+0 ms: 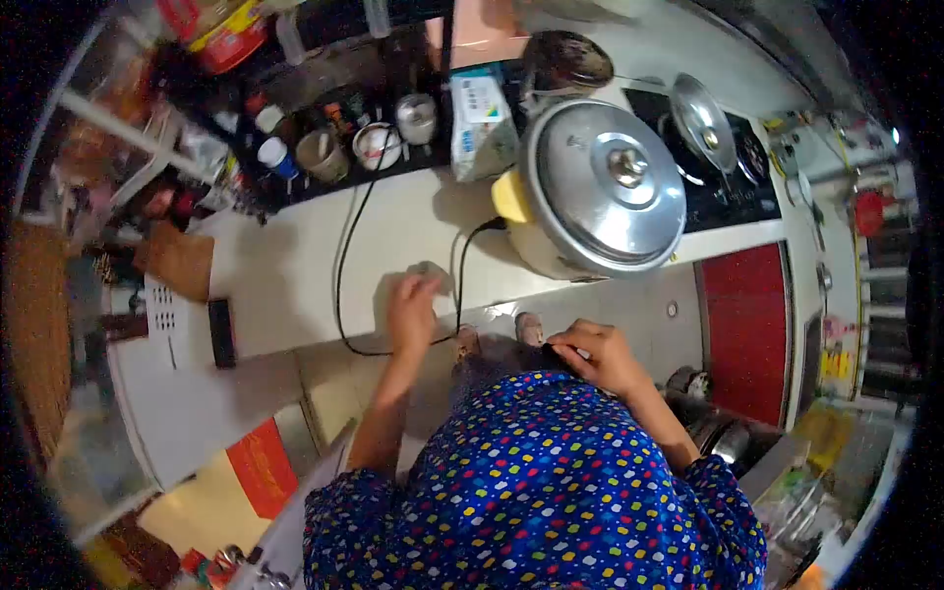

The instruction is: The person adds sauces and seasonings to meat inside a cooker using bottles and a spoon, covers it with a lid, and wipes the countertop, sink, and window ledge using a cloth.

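Observation:
My left hand (413, 305) reaches over the front edge of the white counter, fingers stretched out and somewhat apart, holding nothing I can see. A thin black power cord (344, 265) loops around this hand and passes by its wrist. The cord runs to a large cream electric pot (536, 231) with a domed metal lid (590, 197) and a yellow handle (511, 198). My right hand (598, 356) is in front of my body, below the pot, its fingers closed in a pinch. Something dark shows at its fingertips, too small to name.
Along the back of the counter (275, 285) stand a plastic bag (482, 123), a lidded metal canister (416, 118) and several cups. A pan lid (703, 118) rests over the black stove (733, 202) at right. A red cabinet door (744, 329) is below it. A black box-shaped object (222, 332) lies at left.

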Available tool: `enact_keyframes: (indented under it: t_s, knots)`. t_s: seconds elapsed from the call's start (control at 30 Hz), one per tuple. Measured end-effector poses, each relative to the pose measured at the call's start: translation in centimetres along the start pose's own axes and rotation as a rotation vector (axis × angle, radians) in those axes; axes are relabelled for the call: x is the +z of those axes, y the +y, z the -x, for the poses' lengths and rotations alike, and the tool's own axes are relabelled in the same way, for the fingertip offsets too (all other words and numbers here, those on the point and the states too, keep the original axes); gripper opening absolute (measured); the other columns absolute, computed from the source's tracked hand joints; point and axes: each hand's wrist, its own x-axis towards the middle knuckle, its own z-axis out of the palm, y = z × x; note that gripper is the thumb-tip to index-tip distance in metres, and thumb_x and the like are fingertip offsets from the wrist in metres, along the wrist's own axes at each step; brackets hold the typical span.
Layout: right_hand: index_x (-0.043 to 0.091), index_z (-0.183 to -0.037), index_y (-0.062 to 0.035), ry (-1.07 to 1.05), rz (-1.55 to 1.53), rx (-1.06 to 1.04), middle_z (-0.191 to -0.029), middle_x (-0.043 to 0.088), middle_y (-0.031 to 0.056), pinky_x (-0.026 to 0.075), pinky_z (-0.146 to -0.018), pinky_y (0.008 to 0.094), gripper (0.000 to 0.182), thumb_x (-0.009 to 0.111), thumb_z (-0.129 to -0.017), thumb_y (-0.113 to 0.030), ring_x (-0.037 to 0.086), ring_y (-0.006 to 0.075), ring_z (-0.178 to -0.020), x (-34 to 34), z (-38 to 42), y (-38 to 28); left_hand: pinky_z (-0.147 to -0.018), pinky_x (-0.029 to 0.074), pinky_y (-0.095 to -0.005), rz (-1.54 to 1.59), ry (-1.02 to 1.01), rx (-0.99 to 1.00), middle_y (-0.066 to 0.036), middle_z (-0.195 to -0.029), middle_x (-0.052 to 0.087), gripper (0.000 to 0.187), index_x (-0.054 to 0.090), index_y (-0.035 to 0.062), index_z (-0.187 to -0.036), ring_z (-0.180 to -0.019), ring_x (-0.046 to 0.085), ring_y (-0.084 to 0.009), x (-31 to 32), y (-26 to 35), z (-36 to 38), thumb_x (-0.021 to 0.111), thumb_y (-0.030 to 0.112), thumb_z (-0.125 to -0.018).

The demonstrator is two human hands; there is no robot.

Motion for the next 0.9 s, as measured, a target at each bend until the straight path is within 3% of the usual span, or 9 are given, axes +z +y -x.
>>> enact_keyframes:
  t_s: [0.07, 0.17, 0.3, 0.43, 0.5, 0.6, 0.67, 0.83, 0.9]
  knots:
    - [0.066, -0.094, -0.0093, 0.02, 0.002, 0.023, -0.083, 0.062, 0.0082, 0.05, -0.065, 0.036, 0.016, 0.061, -0.079, -0.014, 0.061, 0.0279, -0.072, 0.4, 0.5, 0.3, -0.085, 0.044, -0.0401, -0.004, 0.217, 0.22, -0.01, -0.113, 0.053, 0.03, 0.064, 0.0122, -0.105, -0.104, 0.052, -0.0283, 2.6, 3.3, 1.8, 0.052, 0.002, -0.079]
    - [0.066, -0.094, -0.0087, -0.004, -0.001, 0.044, -0.084, 0.062, 0.0089, 0.05, -0.067, 0.0363, 0.016, 0.06, -0.08, -0.015, 0.061, 0.0284, -0.074, 0.5, 0.8, 0.1, -0.084, 0.045, -0.0401, -0.05, 0.118, 0.386, -0.01, -0.114, 0.053, 0.031, 0.061, 0.0126, -0.108, -0.101, 0.052, -0.03, 4.2, 7.3, 1.2, 0.052, 0.004, -0.08]
    - [0.065, -0.093, -0.0086, 0.008, 0.016, 0.048, -0.082, 0.062, 0.0093, 0.049, -0.066, 0.0373, 0.016, 0.06, -0.081, -0.017, 0.061, 0.0289, -0.074, 0.0, 1.0, 0.1, -0.084, 0.044, -0.0405, -0.361, 0.012, 0.442, -0.011, -0.114, 0.051, 0.035, 0.056, 0.0128, -0.114, -0.106, 0.048, -0.0324, 9.0, 5.7, -1.2, 0.05, 0.008, -0.081]
    - [0.065, -0.092, -0.009, 0.128, 0.027, 0.1, -0.081, 0.061, 0.0094, 0.049, -0.064, 0.0382, 0.015, 0.058, -0.083, -0.019, 0.061, 0.0291, -0.073, 0.0, 2.8, 1.2, -0.085, 0.043, -0.0408, -0.406, -0.042, 0.516, -0.012, -0.112, 0.049, 0.026, 0.057, 0.0098, -0.106, -0.106, 0.047, -0.0319, 9.0, 5.1, -1.4, 0.051, 0.012, -0.081]
    - [0.066, -0.093, -0.007, 0.171, 0.048, 0.068, -0.078, 0.061, 0.0095, 0.047, -0.059, 0.035, 0.014, 0.062, -0.081, -0.013, 0.06, 0.0265, -0.067, -0.3, 4.0, 2.2, -0.085, 0.043, -0.0406, -0.399, -0.058, 0.573, -0.012, -0.111, 0.049, 0.024, 0.057, 0.0093, -0.104, -0.106, 0.047, -0.0314, 9.3, 6.0, -0.2, 0.051, 0.013, -0.081]
    - [0.066, -0.092, -0.0072, 0.194, 0.053, 0.184, -0.078, 0.06, 0.01, 0.047, -0.059, 0.0348, 0.013, 0.062, -0.082, -0.014, 0.06, 0.0273, -0.067, -1.1, 5.1, 3.1, -0.087, 0.043, -0.0401, -0.284, -0.223, 0.481, -0.012, -0.11, 0.049, 0.023, 0.058, 0.0107, -0.104, -0.106, 0.048, -0.0311, 10.4, 6.2, 1.4, 0.05, 0.02, -0.084]
    - [0.066, -0.092, -0.0076, 0.229, 0.015, 0.222, -0.078, 0.06, 0.0102, 0.047, -0.059, 0.0346, 0.013, 0.061, -0.082, -0.015, 0.06, 0.0276, -0.067, -0.7, 5.7, 4.1, -0.087, 0.042, -0.0391, 0.256, -0.661, 0.401, -0.012, -0.109, 0.049, 0.025, 0.057, 0.0131, -0.107, -0.103, 0.05, -0.0321, 11.5, 5.8, 1.4, 0.052, 0.026, -0.086]
    - [0.066, -0.091, -0.0082, 0.323, -0.094, 0.212, -0.078, 0.061, 0.01, 0.047, -0.058, 0.0343, 0.014, 0.061, -0.081, -0.016, 0.06, 0.028, -0.067, 0.2, 6.0, 5.5, -0.085, 0.043, -0.0411, 0.226, -0.628, 0.463, -0.012, -0.107, 0.049, 0.022, 0.059, 0.0128, -0.106, -0.102, 0.05, -0.033, 12.5, 11.5, 0.5, 0.051, 0.019, -0.087]
    - [0.066, -0.092, -0.0078, 0.36, -0.068, 0.218, -0.079, 0.061, 0.0101, 0.047, -0.058, 0.0339, 0.014, 0.062, -0.081, -0.016, 0.06, 0.0279, -0.066, 0.3, 6.3, 5.7, -0.083, 0.044, -0.0421, 0.253, -0.436, 0.719, -0.012, -0.108, 0.05, 0.022, 0.06, 0.0127, -0.104, -0.101, 0.049, -0.0326, 13.4, 13.7, -1.3, 0.054, 0.011, -0.083]
